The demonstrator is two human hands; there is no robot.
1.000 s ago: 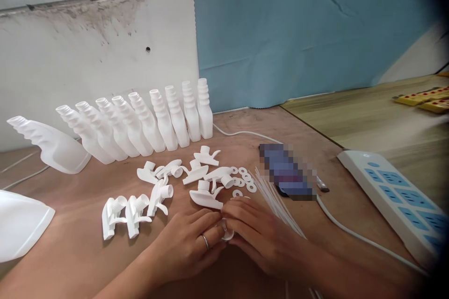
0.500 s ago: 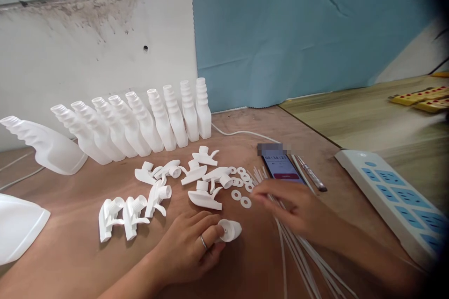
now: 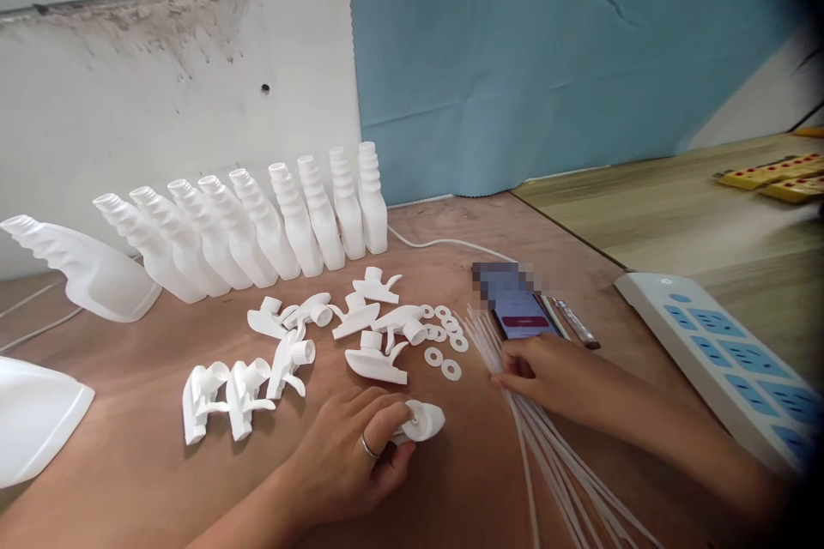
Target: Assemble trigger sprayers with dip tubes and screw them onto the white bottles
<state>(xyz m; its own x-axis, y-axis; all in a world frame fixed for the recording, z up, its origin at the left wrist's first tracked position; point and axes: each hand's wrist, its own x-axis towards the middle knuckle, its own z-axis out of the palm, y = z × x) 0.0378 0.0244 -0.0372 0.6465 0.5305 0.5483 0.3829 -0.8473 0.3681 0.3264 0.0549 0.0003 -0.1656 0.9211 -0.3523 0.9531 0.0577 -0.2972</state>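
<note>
My left hand (image 3: 354,437), with a ring on one finger, holds a white trigger sprayer head (image 3: 430,421) on the table, its cap opening turned up. Over on the right, my right hand (image 3: 534,369) has its thumb and fingers closing at the bundle of thin white tubes (image 3: 566,467); how many it grips is hidden. Between the hands and a little farther back lie several flat white ring washers (image 3: 451,369). More white trigger sprayer heads (image 3: 377,360) are scattered beyond my left hand.
A row of white bottles (image 3: 315,227) stands along the wall, with a leaning bottle (image 3: 96,270) at its left. Another white bottle (image 3: 39,420) shows at the left edge. A phone (image 3: 518,309), a pen (image 3: 575,323) and a power strip (image 3: 727,360) lie to the right.
My right hand has moved from beside the washers to the right and slightly nearer, onto the tubes. My left hand keeps the sprayer head in nearly the same place.
</note>
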